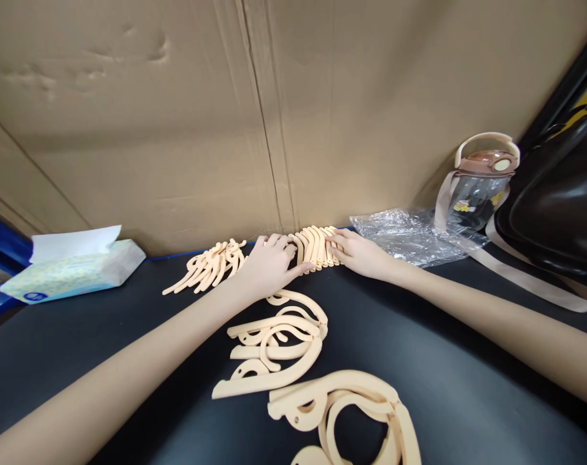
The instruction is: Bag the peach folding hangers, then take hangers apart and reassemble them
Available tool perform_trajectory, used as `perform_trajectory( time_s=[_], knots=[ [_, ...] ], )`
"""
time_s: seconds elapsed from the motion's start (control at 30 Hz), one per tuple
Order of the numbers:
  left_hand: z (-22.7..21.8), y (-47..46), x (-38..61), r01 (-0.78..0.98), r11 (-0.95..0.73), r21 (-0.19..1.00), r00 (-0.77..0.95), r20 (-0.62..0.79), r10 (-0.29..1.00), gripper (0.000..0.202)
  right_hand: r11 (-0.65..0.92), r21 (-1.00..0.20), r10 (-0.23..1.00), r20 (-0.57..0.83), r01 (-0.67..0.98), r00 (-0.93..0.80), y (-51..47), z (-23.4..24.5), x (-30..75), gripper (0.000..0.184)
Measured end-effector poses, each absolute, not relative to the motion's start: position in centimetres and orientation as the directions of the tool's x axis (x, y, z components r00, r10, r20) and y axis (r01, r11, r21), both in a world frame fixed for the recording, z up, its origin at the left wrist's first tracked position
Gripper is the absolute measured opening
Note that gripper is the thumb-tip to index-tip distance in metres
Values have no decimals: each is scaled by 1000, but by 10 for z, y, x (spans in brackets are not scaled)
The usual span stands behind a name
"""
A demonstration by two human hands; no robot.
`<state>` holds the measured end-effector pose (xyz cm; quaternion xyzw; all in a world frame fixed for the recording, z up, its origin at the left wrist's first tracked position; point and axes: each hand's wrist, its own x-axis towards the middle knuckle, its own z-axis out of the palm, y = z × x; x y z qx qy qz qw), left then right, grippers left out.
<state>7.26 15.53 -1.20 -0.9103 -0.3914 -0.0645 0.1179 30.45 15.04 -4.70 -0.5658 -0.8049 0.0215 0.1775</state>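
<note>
A row of beige, curved folding hanger arms (315, 247) stands packed side by side at the back of the black table. My left hand (272, 263) is at the row's left end, its fingers bent behind the pieces and its thumb in front. At the right end, my right hand (360, 253) has its fingers curled against the last pieces. The fingertips of both hands are partly hidden. Left of my left hand lies a loose pile of beige hooks (210, 266). Nearer to me are folded beige hangers (288, 336), with more hanger parts (351, 387) at the front edge of the view.
A cardboard wall (186, 129) rises right behind the table (177, 361). A tissue pack (75, 268) lies at the left. Crumpled clear plastic (400, 236), a strapped drinking bottle (480, 194) and a shiny dark bag (559, 194) are at the right.
</note>
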Motion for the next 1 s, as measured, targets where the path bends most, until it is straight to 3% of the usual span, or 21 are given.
perform_trajectory(
  time_s=[0.13,0.37,0.53,0.63,1.0],
  knots=[
    [-8,161,77,735,-646,-206,678,237,696,62,360,-232,918,263,904,-298,151,-48,304,40],
    [-8,175,87,717,-667,-200,697,227,681,51,347,-231,922,260,909,-286,152,-48,305,39],
    [-10,179,93,723,-655,-220,691,263,674,25,358,-237,921,247,903,-300,152,-43,308,38],
    [-11,177,94,719,-653,-239,695,272,666,33,360,-242,923,235,901,-306,152,-39,311,39],
    [-15,180,95,769,-603,-212,638,304,707,33,371,-225,918,239,901,-318,152,-42,311,43]
  ],
)
